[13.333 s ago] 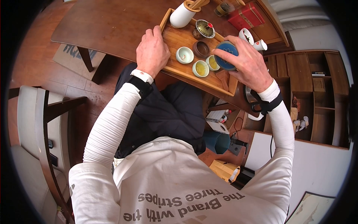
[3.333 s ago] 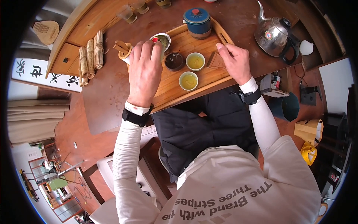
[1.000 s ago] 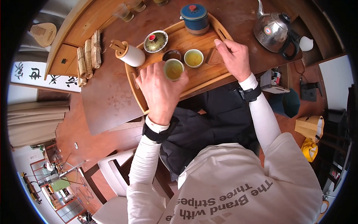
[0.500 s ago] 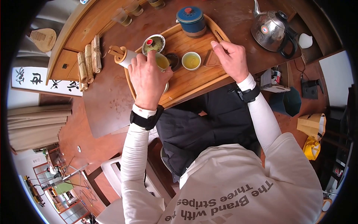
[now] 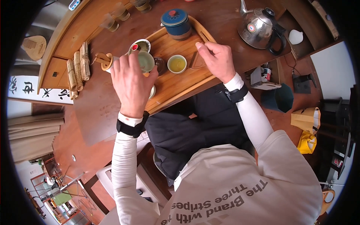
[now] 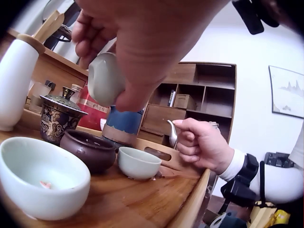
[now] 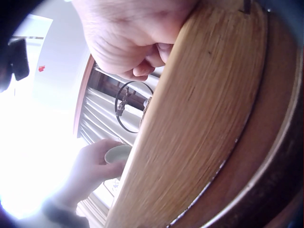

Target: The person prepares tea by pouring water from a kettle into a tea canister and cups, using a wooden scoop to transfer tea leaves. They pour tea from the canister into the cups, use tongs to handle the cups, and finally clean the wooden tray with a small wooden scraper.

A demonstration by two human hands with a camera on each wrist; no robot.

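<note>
My left hand (image 5: 130,84) pinches a tilted pale green teacup (image 5: 145,61) above the tray (image 5: 168,98). In the head view it overlaps a patterned lidded bowl (image 5: 143,45) with a red knob. Below it stand a dark brown bowl (image 6: 88,149) and a pale cup with a reddish figure inside (image 6: 42,178), largely hidden by my left hand in the head view. Another cup (image 5: 177,64) holds yellow tea. Loosely curled, my right hand (image 5: 217,62) rests at the tray's right rim and holds nothing. Beside it lies a brown wooden triangular piece (image 5: 198,60).
A blue lidded pot (image 5: 175,24) stands at the tray's back corner, and a steel kettle (image 5: 258,32) on the table to the right. At left are a utensil holder (image 5: 106,62) and several bamboo rolls (image 5: 78,71). A few plastic cups (image 5: 122,14) line the back.
My right hand has let go of the blue pot, now standing on the tray. My left hand carried a teacup back and left; the yellow tea in it half a second ago no longer shows.
</note>
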